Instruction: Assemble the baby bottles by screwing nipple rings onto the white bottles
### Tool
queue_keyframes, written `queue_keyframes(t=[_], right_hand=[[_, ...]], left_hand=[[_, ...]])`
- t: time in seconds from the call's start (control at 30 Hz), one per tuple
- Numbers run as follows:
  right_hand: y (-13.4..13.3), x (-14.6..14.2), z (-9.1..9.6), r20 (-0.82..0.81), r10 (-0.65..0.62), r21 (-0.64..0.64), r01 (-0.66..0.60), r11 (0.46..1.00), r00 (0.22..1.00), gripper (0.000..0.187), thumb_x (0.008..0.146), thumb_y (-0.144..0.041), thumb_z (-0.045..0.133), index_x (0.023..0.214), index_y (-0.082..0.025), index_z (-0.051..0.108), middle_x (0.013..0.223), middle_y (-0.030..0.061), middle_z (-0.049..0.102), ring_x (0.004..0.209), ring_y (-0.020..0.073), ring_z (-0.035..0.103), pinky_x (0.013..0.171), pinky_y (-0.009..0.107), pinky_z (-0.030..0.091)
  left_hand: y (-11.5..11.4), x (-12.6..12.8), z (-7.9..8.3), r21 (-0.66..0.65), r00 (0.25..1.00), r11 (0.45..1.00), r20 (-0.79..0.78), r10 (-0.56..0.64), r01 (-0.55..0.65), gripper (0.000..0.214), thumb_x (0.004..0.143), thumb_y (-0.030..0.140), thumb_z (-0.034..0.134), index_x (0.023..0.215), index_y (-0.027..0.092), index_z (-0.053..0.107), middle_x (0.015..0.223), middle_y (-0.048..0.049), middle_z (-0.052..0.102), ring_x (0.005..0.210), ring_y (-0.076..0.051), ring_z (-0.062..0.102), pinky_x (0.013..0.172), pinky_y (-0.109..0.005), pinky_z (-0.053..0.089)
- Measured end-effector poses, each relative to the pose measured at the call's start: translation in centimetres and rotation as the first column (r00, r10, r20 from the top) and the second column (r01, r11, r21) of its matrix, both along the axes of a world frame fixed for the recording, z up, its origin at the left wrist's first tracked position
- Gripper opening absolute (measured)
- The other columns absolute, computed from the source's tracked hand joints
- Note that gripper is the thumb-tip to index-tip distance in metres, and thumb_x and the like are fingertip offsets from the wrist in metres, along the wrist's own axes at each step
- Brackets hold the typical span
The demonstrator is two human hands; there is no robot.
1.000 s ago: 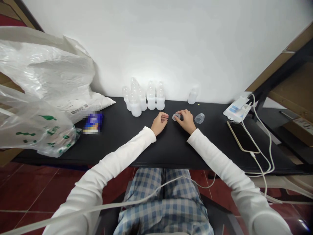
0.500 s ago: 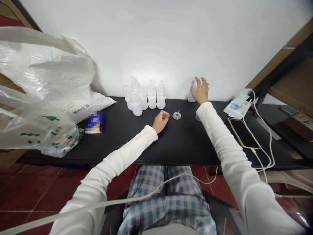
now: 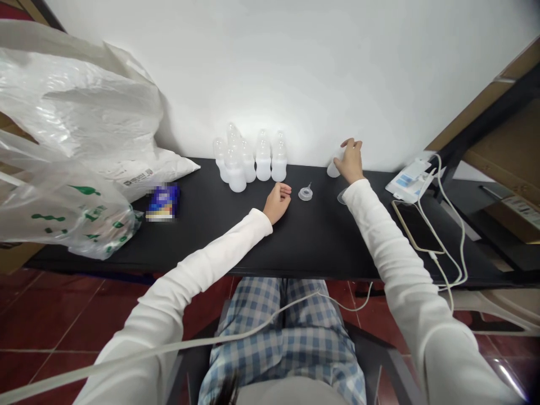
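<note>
Through the head camera I saw the right hand closed on a frosted white plastic bottle at the back of the black table, by the wall. The thumb crossed the bottle's front and the other fingers bent over behind its upper part, so the bottle sat between them, leaning a little. The left hand lay near the middle of the table, fingers loosely curled; I saw nothing in it, but could not tell whether thumb and fingertips met.

The right hand hid most of the bottle's top, and I could not make out whether its base touched the table. The white right sleeve covered much of a clear plastic dome, leaving only its left edge to me. The face of a blue packet was blurred into blocks.

Between the hands I had a clear round ring piece with a thin spike pointing up. Six domed white bottles stood clustered beyond the left hand. To the right, a white cable looped beside a pale-edged phone; to the left, white plastic bags crowded the table.
</note>
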State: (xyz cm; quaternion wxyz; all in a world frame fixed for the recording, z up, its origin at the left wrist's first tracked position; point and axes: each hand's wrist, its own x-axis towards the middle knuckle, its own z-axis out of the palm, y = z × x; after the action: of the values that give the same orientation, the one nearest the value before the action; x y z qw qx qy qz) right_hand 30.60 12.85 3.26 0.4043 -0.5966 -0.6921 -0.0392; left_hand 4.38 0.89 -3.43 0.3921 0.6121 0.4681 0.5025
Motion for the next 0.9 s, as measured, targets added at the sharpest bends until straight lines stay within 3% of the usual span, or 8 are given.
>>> queue_keyframes(t=[0.17, 0.3, 0.4, 0.53, 0.7, 0.8, 0.9], right_hand=[[-4.5, -3.2, 1.9, -0.045, 0.16, 0.208, -0.148, 0.967, 0.986, 0.05, 0.09, -0.041, 0.064, 0.133, -0.027, 0.043, 0.135, 0.0134, 0.038, 0.126, 0.0317, 0.049, 0.1, 0.058, 0.053], [-8.9, -7.4, 2.2, -0.144, 0.405, 0.22, -0.369, 0.903, 0.903, 0.049, 0.088, -0.055, 0.066, 0.128, -0.032, 0.05, 0.128, 0.0084, 0.046, 0.116, 0.0249, 0.053, 0.092, 0.045, 0.059], [-10.6, -9.6, 1.2, -0.259, 0.495, 0.167, -0.467, 0.868, 0.829, 0.047, 0.086, -0.058, 0.067, 0.121, -0.03, 0.054, 0.117, 0.0057, 0.05, 0.104, 0.0205, 0.058, 0.089, 0.04, 0.059], [-10.4, -9.5, -1.2, -0.387, 0.492, 0.093, -0.498, 0.862, 0.78, 0.048, 0.088, -0.063, 0.061, 0.12, -0.028, 0.054, 0.112, 0.005, 0.052, 0.095, 0.0182, 0.06, 0.087, 0.038, 0.058], [-9.7, -7.1, -3.9, -0.445, 0.329, 0.091, -0.324, 0.942, 0.833, 0.042, 0.097, -0.064, 0.041, 0.114, -0.028, 0.054, 0.112, 0.0063, 0.053, 0.096, 0.0193, 0.058, 0.088, 0.04, 0.054], [-9.6, -6.1, -4.8, -0.372, 0.276, 0.09, -0.262, 0.961, 0.886, 0.041, 0.094, -0.063, 0.046, 0.111, -0.026, 0.054, 0.11, 0.0066, 0.052, 0.088, 0.0186, 0.055, 0.087, 0.041, 0.052], [-9.5, -5.6, -5.3, -0.28, 0.313, -0.005, -0.328, 0.945, 0.907, 0.047, 0.087, -0.064, 0.059, 0.113, -0.025, 0.057, 0.112, 0.0066, 0.052, 0.084, 0.0174, 0.053, 0.087, 0.04, 0.052]], left_hand=[[0.6, -0.5, -0.6, 0.292, 0.989, 0.955, -0.114, 0.095, -0.058, 0.047, 0.081, 0.015, 0.063, 0.124, 0.019, 0.046, 0.128, -0.0151, 0.055, 0.113, -0.022, 0.06, 0.094, -0.04, 0.052], [1.2, -1.4, -0.6, 0.507, 0.966, 0.859, -0.178, 0.185, -0.071, 0.08, 0.078, 0.033, 0.077, 0.142, 0.022, 0.03, 0.152, -0.0204, 0.035, 0.143, -0.034, 0.038, 0.112, -0.054, 0.039], [1.5, -2.1, -0.4, 0.53, 0.974, 0.845, -0.148, 0.169, -0.066, 0.08, 0.077, 0.041, 0.079, 0.138, 0.023, 0.03, 0.147, -0.019, 0.04, 0.141, -0.034, 0.042, 0.113, -0.053, 0.039], [1.7, -3.0, -0.3, 0.453, 0.994, 0.889, -0.058, 0.096, -0.059, 0.064, 0.076, 0.032, 0.078, 0.124, 0.023, 0.036, 0.127, -0.0127, 0.052, 0.124, -0.028, 0.055, 0.104, -0.046, 0.047], [2.1, -3.5, 0.2, 0.22, 0.977, 0.967, 0.195, 0.086, -0.129, 0.06, 0.066, 0.018, 0.073, 0.113, 0.025, 0.037, 0.116, -0.0055, 0.051, 0.1, -0.018, 0.061, 0.08, -0.032, 0.053], [2.0, -3.7, 0.7, 0.036, 0.943, 0.992, 0.317, 0.107, -0.124, 0.06, 0.059, 0.012, 0.066, 0.111, 0.026, 0.038, 0.107, -0.0014, 0.053, 0.076, -0.011, 0.059, 0.06, -0.024, 0.048], [1.5, -3.7, 1.4, -0.108, 0.903, 0.988, 0.406, 0.143, -0.108, 0.06, 0.055, 0.008, 0.062, 0.109, 0.026, 0.042, 0.096, 0.0022, 0.054, 0.063, -0.009, 0.056, 0.054, -0.022, 0.043]])
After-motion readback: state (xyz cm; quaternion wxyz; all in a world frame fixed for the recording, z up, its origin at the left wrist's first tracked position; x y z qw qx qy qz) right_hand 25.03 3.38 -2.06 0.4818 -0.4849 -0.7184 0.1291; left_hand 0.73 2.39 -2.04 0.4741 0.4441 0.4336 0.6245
